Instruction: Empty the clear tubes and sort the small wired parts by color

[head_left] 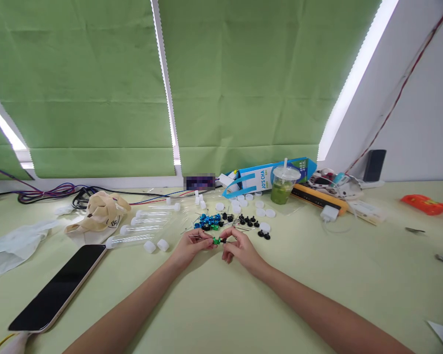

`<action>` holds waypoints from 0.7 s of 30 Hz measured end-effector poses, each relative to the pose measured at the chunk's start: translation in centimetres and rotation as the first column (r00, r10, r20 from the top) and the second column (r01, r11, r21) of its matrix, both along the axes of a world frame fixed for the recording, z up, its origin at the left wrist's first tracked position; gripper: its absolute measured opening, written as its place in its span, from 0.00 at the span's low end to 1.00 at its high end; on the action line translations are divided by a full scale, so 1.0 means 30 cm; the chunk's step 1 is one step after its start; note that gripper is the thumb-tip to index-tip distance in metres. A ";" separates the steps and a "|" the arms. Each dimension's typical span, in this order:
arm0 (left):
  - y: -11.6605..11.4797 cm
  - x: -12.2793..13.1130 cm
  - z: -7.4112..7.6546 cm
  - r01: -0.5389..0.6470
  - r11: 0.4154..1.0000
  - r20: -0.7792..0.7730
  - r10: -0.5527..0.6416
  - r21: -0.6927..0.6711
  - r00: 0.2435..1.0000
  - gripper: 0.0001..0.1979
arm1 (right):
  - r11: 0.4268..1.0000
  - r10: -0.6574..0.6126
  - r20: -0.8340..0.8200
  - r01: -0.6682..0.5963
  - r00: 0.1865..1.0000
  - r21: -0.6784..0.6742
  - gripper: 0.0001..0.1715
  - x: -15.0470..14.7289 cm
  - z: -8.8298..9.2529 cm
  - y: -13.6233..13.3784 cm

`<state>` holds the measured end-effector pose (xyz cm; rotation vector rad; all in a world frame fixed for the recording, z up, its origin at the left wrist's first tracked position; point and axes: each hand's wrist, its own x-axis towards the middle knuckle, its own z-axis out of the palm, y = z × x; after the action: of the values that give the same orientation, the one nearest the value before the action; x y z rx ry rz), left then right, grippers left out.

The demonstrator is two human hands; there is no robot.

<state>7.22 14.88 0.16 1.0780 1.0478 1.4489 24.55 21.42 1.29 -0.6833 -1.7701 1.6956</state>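
My left hand (190,249) is closed in a pinch on a small shiny green part (216,241), and a thin metal rod seems to run along its fingers. Thumb and fingers of my right hand (245,250) pinch a small black piece (223,241) at the green part's right end. The two pieces touch, but I cannot tell whether they are joined. Just beyond my fingertips lies a pile of shiny blue parts (208,220) with thin metal rods and another green part (214,227). Several black knob-like pieces (248,221) are scattered to the right of the pile.
Clear tubes (153,221) and white caps (260,212) lie around the pile. A phone (59,290) and a beige cloth cap (102,214) are at left. Behind stand a green drink cup (281,189) and a blue-white bag (256,181). An orange-black strip (319,197) lies right.
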 end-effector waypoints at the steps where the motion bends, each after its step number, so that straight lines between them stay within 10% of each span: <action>1: 0.001 0.000 0.000 0.002 1.000 -0.002 -0.002 0.002 1.000 0.08 | 1.000 0.002 -0.005 -0.002 1.000 -0.003 0.10 0.000 -0.002 0.001; 21: -0.002 0.003 0.007 0.002 1.000 -0.008 -0.002 0.011 1.000 0.08 | 0.998 0.052 -0.018 -0.053 0.998 -0.029 0.12 -0.005 -0.008 0.013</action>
<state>7.31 14.82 0.39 1.0929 1.0453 1.4516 24.39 21.80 1.06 -0.6385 -1.7687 1.7607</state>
